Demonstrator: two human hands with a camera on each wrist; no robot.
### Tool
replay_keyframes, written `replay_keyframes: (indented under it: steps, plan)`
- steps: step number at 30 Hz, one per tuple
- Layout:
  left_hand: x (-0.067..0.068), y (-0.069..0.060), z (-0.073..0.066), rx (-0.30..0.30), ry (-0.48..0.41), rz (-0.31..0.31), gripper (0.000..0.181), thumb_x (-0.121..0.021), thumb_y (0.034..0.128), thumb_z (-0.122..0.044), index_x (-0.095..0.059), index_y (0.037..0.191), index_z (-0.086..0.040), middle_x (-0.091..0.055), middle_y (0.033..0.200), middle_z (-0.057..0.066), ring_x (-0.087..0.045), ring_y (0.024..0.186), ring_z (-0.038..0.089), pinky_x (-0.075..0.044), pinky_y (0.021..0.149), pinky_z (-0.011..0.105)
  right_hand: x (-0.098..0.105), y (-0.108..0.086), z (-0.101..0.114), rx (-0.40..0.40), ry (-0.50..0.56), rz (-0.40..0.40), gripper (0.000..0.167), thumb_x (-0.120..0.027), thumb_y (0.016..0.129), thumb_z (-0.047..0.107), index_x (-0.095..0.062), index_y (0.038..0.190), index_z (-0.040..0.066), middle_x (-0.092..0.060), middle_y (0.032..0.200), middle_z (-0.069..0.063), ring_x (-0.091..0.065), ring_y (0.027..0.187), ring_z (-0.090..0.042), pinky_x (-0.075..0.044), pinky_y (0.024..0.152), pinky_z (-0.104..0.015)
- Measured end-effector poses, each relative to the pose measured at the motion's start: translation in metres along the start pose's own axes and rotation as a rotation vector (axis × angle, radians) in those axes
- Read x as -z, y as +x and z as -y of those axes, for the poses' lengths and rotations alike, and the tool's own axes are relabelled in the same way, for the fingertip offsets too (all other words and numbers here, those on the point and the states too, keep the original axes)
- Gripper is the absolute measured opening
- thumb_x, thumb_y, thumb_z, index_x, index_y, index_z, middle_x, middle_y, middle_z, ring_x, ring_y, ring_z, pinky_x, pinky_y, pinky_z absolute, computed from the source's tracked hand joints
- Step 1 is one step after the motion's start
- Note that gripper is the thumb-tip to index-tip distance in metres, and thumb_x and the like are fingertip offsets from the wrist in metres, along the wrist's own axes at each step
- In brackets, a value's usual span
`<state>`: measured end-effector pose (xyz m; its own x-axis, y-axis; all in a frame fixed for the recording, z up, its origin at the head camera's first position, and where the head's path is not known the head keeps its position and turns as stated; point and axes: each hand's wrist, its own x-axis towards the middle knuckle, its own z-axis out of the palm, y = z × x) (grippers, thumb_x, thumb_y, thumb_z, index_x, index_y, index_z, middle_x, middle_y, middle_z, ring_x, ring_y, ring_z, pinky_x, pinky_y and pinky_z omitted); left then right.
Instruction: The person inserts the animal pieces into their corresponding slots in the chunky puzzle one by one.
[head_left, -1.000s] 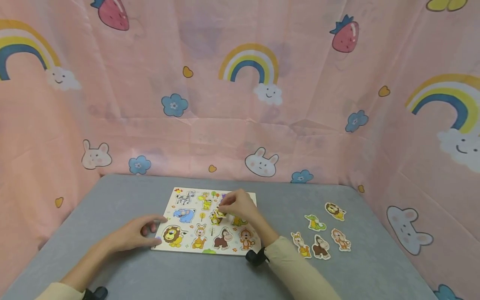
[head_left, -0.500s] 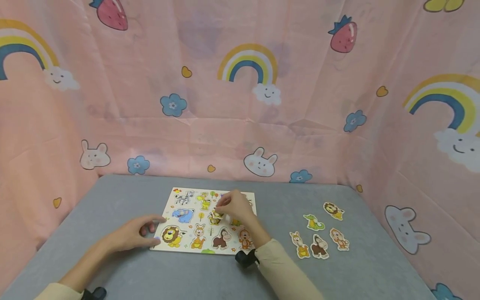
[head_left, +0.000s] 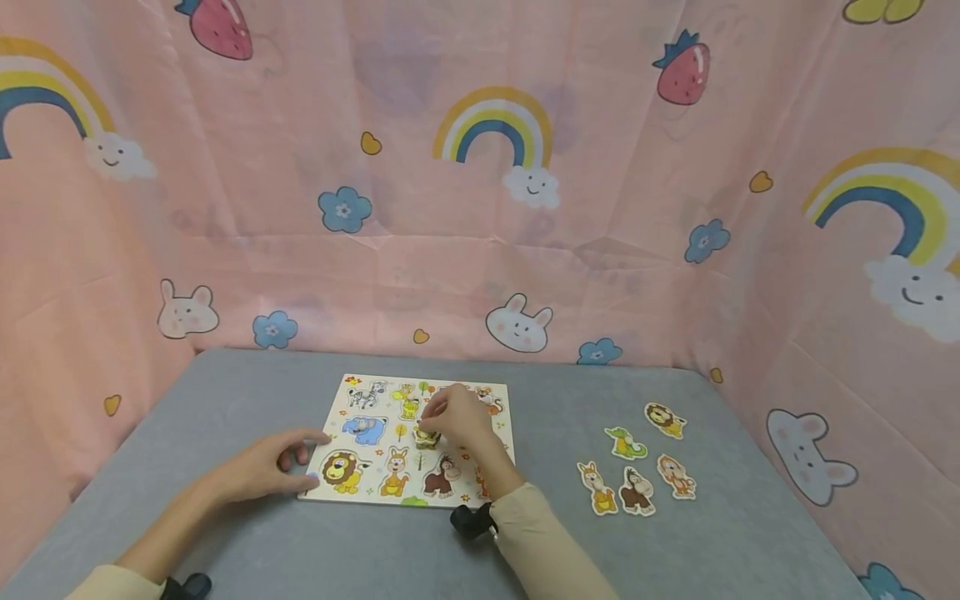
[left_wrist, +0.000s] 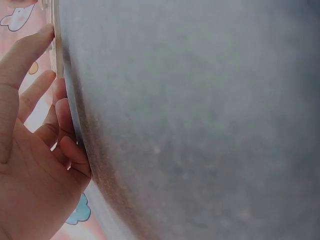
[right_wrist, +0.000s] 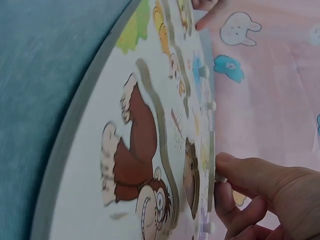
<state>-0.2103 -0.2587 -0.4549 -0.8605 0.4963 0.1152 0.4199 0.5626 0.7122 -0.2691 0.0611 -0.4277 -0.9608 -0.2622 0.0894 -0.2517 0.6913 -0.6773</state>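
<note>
A white animal puzzle board (head_left: 322, 462) lies on the grey table. My right hand (head_left: 463, 421) is over its middle row and pinches the small white knob (right_wrist: 220, 178) of a yellowish animal puzzle piece (head_left: 427, 439). Fingers partly hide the piece, so its animal is unclear. In the right wrist view, the piece appears edge-on above a cut-out slot (right_wrist: 191, 175); whether it touches the board I cannot tell. My left hand (head_left: 262, 468) rests at the board's left side, thumb and fingertips touching the edge, other fingers loosely bent.
Loose pieces lie right of the board: a lion (head_left: 665, 421), a crocodile (head_left: 625, 443), a kangaroo (head_left: 597, 489), a gorilla (head_left: 637, 492) and a monkey (head_left: 677, 477). Zebra (head_left: 367, 394) and elephant (head_left: 364, 430) pictures show on the board. A pink patterned curtain (head_left: 405, 275) hangs behind.
My right hand has shifted slightly left and down with the puzzle piece, uncovering the board's upper right corner. My left hand stays at the board's edge.
</note>
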Motion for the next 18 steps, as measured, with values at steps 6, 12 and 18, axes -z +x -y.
replay_keyframes:
  steps: [6, 12, 18]
  plan:
    - [0.001, 0.0006, 0.0002, 0.0, -0.001, 0.008, 0.055, -0.084, 0.085, -0.023, -0.061, 0.129, -0.001, -0.051, 0.092, 0.002, -0.045, 0.073, 0.011, -0.038, 0.064, 0.028, -0.0036, 0.0012, 0.0003, -0.043, -0.011, -0.022, 0.014, -0.087, 0.081, 0.018, -0.075, 0.073, 0.017, -0.064, 0.076, 0.008, -0.058, 0.069, -0.013, -0.045, 0.06, -0.034]
    - [0.0014, 0.0003, 0.0007, -0.012, -0.001, 0.002, 0.053, -0.084, 0.085, -0.021, -0.062, 0.128, -0.001, -0.051, 0.091, 0.001, -0.045, 0.072, 0.011, -0.038, 0.064, 0.028, -0.0061, 0.0007, -0.0022, -0.031, -0.006, -0.031, 0.013, -0.087, 0.08, 0.015, -0.075, 0.073, 0.017, -0.064, 0.073, 0.009, -0.057, 0.069, -0.013, -0.045, 0.061, -0.035]
    - [0.0013, 0.0002, 0.0009, 0.008, -0.006, 0.009, 0.054, -0.084, 0.0853, -0.023, -0.061, 0.13, -0.002, -0.051, 0.093, 0.002, -0.045, 0.073, 0.011, -0.038, 0.064, 0.028, -0.0068, -0.0009, -0.0025, -0.033, -0.018, -0.034, 0.013, -0.087, 0.08, 0.016, -0.076, 0.073, 0.016, -0.063, 0.07, 0.01, -0.057, 0.068, -0.013, -0.046, 0.062, -0.035]
